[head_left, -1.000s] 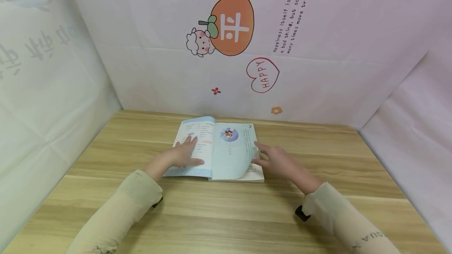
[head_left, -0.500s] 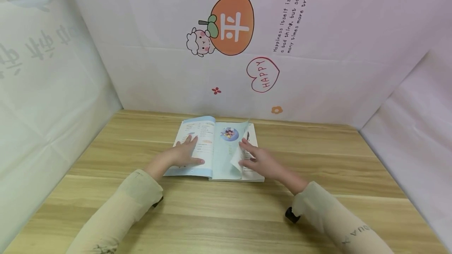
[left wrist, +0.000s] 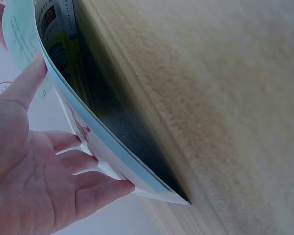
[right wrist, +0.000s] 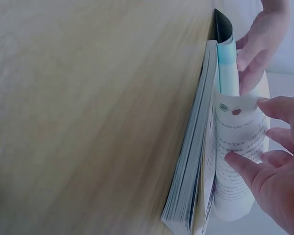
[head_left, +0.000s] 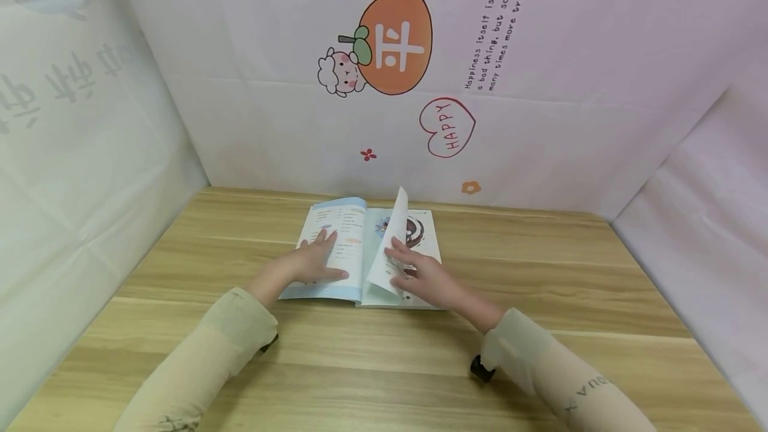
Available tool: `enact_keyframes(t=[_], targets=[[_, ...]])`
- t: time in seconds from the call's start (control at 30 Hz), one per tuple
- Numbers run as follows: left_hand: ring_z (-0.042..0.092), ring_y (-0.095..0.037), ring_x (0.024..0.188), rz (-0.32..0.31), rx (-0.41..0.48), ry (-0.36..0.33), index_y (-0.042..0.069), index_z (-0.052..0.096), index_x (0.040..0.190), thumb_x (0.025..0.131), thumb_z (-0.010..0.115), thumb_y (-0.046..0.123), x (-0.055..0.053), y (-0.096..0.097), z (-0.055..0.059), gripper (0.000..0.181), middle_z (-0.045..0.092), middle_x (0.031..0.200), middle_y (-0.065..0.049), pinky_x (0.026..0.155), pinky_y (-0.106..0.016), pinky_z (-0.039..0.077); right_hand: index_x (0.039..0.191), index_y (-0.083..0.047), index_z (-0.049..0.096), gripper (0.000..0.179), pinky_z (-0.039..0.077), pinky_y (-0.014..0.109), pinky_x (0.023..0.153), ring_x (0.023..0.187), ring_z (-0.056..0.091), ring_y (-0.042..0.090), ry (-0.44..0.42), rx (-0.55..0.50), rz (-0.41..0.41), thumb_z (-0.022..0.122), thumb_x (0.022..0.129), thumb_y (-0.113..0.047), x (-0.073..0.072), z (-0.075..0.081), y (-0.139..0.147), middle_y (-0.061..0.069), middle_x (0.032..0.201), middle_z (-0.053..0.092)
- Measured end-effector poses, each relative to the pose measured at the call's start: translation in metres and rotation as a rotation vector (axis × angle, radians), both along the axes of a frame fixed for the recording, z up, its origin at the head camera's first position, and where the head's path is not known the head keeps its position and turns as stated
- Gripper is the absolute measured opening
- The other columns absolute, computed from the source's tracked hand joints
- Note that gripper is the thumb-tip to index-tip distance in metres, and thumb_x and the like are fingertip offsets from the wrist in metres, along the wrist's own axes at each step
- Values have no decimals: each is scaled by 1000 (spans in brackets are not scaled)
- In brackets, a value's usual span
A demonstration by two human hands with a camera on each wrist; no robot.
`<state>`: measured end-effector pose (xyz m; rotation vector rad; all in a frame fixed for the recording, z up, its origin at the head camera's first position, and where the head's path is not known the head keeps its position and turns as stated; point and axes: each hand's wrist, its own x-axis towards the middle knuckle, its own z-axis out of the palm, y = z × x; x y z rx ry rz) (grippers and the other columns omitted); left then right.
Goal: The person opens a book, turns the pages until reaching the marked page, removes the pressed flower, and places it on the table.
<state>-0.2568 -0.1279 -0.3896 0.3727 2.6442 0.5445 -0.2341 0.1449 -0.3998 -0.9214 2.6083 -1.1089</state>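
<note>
An open book (head_left: 345, 219) lies on the wooden table near the back wall. My left hand (head_left: 312, 262) rests with spread fingers on its left page, pressing it down; in the left wrist view that page (left wrist: 95, 122) bows up off the table at its lower edge. On the other side, my right hand (head_left: 429, 279) touches a lifted, curled page (head_left: 382, 272) with thumb and fingertips, all on its printed side. The right wrist view shows this page standing up from the thick page block (right wrist: 188, 156), with fairly straight fingers (right wrist: 242, 164) against it.
Around the book spreads the wooden tabletop (head_left: 372, 372). White cloth walls rise at the back and both sides; the back one carries an orange cartoon print (head_left: 396, 42) and a red heart (head_left: 447, 127). A dark band (head_left: 482, 369) shows at the right wrist.
My right hand has moved left, pushing the page up off the right side and towards the spine, baring a printed page underneath. The left hand stays in place.
</note>
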Motion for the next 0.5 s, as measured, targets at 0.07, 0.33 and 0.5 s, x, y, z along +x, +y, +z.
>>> enact_keyframes(t=[0.07,0.33,0.5], targets=[[2,-48,135,-1,1,5,7,3,149,84,60,54,0,0,0,98,-4,153,-17,106,-59,9,140,-13,43,57,34,33,102,136,19,12,11,17,7,66,88,-17,1,0,-3,-1,151,21],[5,-48,134,-24,13,37,4,4,149,85,58,54,0,0,0,98,-3,153,-19,106,-58,10,138,-11,46,55,37,34,99,136,22,13,36,22,48,66,87,-17,3,-3,-11,0,151,24],[9,-44,135,-36,50,67,4,7,149,93,47,51,1,-2,0,84,0,152,-20,107,-56,13,137,-8,47,54,37,33,100,136,22,14,67,17,92,66,88,-17,4,-7,-13,2,150,26]])
